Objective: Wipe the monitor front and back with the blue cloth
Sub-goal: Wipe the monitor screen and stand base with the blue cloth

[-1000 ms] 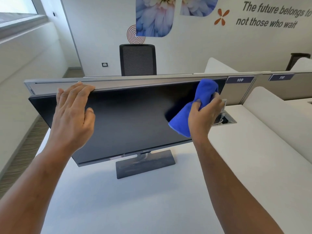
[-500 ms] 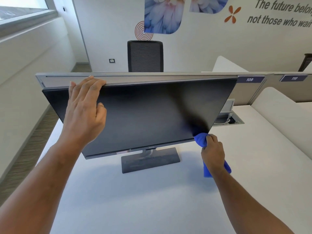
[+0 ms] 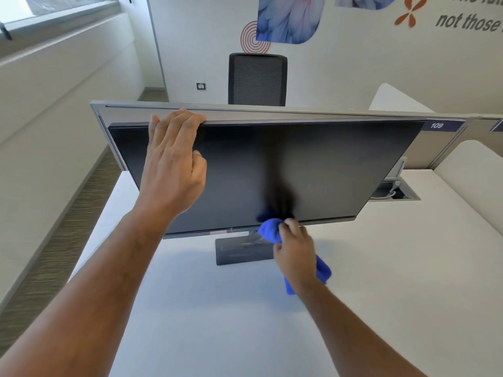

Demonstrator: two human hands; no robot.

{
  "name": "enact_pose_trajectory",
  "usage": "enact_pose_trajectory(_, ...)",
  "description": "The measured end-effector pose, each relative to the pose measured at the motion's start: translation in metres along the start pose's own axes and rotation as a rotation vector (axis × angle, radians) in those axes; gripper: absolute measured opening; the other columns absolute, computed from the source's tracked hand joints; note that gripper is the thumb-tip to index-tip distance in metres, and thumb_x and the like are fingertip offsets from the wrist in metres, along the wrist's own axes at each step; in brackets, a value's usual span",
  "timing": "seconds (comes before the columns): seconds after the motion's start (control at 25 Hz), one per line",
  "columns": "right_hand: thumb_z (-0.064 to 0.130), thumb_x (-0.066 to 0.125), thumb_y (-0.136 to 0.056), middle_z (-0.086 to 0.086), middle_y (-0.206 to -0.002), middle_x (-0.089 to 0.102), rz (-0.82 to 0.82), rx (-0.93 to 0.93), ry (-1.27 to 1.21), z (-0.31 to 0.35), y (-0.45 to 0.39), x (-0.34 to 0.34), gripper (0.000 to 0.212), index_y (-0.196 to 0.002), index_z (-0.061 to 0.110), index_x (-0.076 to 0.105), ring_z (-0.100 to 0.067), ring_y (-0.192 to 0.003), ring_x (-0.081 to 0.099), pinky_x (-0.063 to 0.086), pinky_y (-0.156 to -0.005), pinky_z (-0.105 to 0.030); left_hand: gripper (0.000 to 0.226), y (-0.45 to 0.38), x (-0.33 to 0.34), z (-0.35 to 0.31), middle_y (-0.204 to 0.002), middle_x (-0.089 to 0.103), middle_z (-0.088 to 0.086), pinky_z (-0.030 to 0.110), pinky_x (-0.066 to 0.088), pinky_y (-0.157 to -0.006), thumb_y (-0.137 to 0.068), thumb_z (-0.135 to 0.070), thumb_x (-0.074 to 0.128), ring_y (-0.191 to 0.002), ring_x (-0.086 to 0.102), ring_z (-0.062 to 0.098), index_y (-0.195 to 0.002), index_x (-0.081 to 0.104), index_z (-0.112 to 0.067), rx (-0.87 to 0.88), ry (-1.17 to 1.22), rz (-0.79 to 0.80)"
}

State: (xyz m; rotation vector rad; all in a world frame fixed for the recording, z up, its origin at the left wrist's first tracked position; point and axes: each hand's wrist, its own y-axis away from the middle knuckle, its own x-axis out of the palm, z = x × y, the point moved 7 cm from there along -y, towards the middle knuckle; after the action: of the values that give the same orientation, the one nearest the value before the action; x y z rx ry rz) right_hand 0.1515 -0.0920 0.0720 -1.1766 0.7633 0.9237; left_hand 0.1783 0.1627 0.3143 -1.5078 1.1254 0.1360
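Observation:
A black monitor (image 3: 326,170) stands on a dark flat base (image 3: 239,251) on the white desk, its dark screen facing me and tilted back. My left hand (image 3: 174,164) grips the monitor's top edge near the left corner, fingers hooked over the rim and thumb on the screen. My right hand (image 3: 295,254) is shut on the bunched blue cloth (image 3: 269,231), which presses against the bottom bezel near the screen's middle, just above the stand. A tail of the cloth hangs out below my wrist.
The white desk (image 3: 381,268) runs toward a grey partition (image 3: 272,111) right behind the monitor. An open cable hatch (image 3: 394,193) sits in the desk at the right. A black office chair (image 3: 257,78) stands beyond the partition. Carpeted floor lies to the left.
My right hand swept the cloth from the screen's upper right down to the lower right corner, then left along the bottom edge to the middle. My left hand kept its grip on the top edge.

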Motion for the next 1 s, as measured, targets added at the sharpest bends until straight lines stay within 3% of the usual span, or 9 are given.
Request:
enact_pose_trajectory(0.32,0.013,0.071,-0.070,-0.003,-0.113,0.052,0.258,-0.416,0.078,0.203,0.019,0.042,0.039,-0.108,0.014,0.061,-0.024,-0.082,0.059,0.049,-0.065,-0.037,0.057,0.001,-0.002,-0.001,-0.139,0.051,0.009,0.044,0.007,-0.126,-0.083,-0.008,0.045,-0.136,0.039,0.028,-0.140,0.049,-0.008,0.028,-0.026,0.036)
enact_pose_trajectory(0.56,0.026,0.066,-0.084,0.011,-0.108,0.060,0.309,-0.839,0.314,0.273,0.026,0.045,0.019,-0.102,0.030,0.068,-0.013,-0.096,0.060,0.052,-0.078,-0.028,0.057,0.000,0.000,0.000,-0.141,0.049,0.007,0.039,0.002,-0.126,-0.084,-0.006,0.048,-0.138,0.038,0.027,-0.141,0.048,-0.009,0.018,-0.006,0.035)
enact_pose_trajectory(0.72,0.029,0.070,-0.078,0.015,-0.104,0.061,0.311,-0.868,0.342,0.260,0.014,0.045,0.012,-0.090,0.030,0.071,-0.011,-0.089,0.058,0.047,-0.072,-0.026,0.057,-0.001,0.001,0.000,-0.141,0.049,0.009,0.045,0.006,-0.127,-0.084,-0.003,0.050,-0.137,0.036,0.027,-0.140,0.048,-0.008,0.028,0.000,0.038)
enact_pose_trajectory(0.84,0.019,0.069,-0.077,0.003,-0.130,0.052,0.240,-0.802,0.313,0.207,0.005,0.047,0.032,-0.109,0.021,0.067,-0.022,-0.097,0.053,0.043,-0.074,-0.033,0.058,-0.002,0.000,0.002,-0.142,0.048,0.010,0.042,0.004,-0.126,-0.083,-0.002,0.051,-0.138,0.035,0.027,-0.141,0.047,-0.008,0.040,0.006,0.037)
enact_pose_trajectory(1.0,0.012,0.069,-0.076,-0.004,-0.138,0.050,0.182,-0.651,0.296,0.096,0.001,0.024,0.044,-0.118,0.017,0.057,-0.028,-0.100,0.054,0.049,-0.080,-0.039,0.059,-0.002,0.002,0.003,-0.141,0.048,0.010,0.036,-0.001,-0.124,-0.082,0.000,0.049,-0.138,0.034,0.027,-0.141,0.047,-0.009,0.036,0.015,0.030)
